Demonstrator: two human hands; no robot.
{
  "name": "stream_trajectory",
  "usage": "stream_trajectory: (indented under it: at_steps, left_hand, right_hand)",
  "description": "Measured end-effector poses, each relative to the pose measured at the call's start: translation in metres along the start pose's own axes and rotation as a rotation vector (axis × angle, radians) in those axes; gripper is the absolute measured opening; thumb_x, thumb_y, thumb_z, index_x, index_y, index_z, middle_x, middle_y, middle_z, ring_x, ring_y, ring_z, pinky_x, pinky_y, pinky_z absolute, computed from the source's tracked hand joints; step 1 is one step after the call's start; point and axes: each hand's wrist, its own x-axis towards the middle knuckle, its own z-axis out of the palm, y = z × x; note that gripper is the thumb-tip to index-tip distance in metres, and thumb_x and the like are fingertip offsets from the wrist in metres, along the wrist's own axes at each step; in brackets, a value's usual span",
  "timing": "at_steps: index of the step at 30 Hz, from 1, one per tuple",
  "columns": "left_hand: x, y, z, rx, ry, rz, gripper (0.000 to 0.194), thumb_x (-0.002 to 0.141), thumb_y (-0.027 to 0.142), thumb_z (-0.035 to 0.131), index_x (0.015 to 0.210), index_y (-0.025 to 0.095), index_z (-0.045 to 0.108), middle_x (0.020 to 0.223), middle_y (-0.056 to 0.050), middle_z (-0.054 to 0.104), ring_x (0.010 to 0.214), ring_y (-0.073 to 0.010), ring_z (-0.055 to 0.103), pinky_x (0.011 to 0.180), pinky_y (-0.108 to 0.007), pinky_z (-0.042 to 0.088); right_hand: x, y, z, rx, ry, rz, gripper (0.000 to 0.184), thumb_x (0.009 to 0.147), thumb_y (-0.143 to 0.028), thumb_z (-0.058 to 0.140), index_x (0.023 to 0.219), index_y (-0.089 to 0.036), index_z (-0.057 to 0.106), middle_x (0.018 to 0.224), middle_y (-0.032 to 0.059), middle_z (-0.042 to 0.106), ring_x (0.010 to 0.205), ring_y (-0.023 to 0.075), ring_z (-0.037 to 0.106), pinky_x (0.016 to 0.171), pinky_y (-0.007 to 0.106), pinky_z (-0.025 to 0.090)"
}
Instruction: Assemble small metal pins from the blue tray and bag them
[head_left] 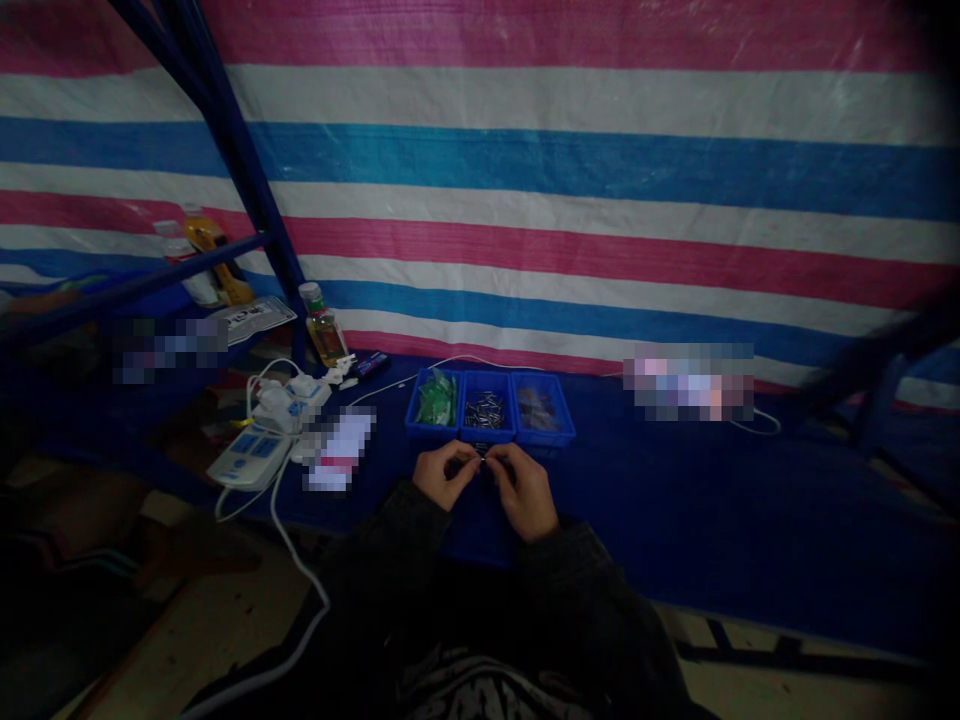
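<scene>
My left hand (450, 475) and my right hand (525, 492) meet just in front of three small blue bins. Thumb and fingertips of both are pinched together around something tiny and dark, too small to name. Green pieces (437, 398) fill the left bin (432, 432). Thin, shiny metal pieces (484, 410) lie heaped in the middle bin (489, 436), closest to my fingertips. The right bin (547, 438) contains brownish small pieces (537, 408), blurred in the dim light.
Left of the bins are a blurred-out phone (341, 450), a white power strip (251, 458) with cables and a bottle (324, 325). Another blurred bright object (688, 382) stands at the back right. A blue metal post (255, 190) rises before the striped sheet (570, 170).
</scene>
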Motion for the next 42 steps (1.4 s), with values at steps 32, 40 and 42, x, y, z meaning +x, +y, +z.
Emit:
stream_trajectory:
  at_steps: [32, 40, 42]
  left_hand:
    - [0.0003, 0.0004, -0.0004, 0.044, -0.014, 0.004, 0.023, 0.089, 0.037, 0.059, 0.085, 0.016, 0.07, 0.071, -0.003, 0.072, 0.067, -0.0149, 0.069, 0.064, -0.021, 0.052]
    - [0.0003, 0.0032, -0.0011, 0.039, 0.034, -0.005, 0.022, 0.089, 0.036, 0.06, 0.085, 0.016, 0.069, 0.069, -0.003, 0.071, 0.064, -0.014, 0.067, 0.062, -0.021, 0.051]
    - [0.0004, 0.0023, -0.0013, 0.033, 0.052, -0.006, 0.022, 0.089, 0.035, 0.059, 0.086, 0.016, 0.069, 0.069, -0.003, 0.071, 0.062, -0.0136, 0.066, 0.062, -0.021, 0.05]
  right_hand:
    - [0.0007, -0.0017, -0.0005, -0.01, 0.003, -0.014, 0.011, 0.094, -0.019, 0.047, 0.09, -0.021, 0.058, 0.086, 0.0029, 0.063, 0.08, 0.0175, 0.06, 0.075, 0.028, 0.046]
    - [0.0, 0.0014, -0.0001, -0.001, 0.056, 0.011, 0.011, 0.093, -0.017, 0.047, 0.089, -0.022, 0.057, 0.086, 0.0026, 0.06, 0.078, 0.0171, 0.059, 0.074, 0.029, 0.045]
    - [-0.0002, 0.0013, -0.0004, 0.004, 0.063, 0.015, 0.012, 0.093, -0.016, 0.046, 0.09, -0.021, 0.057, 0.085, 0.0024, 0.06, 0.078, 0.0169, 0.059, 0.074, 0.028, 0.045]
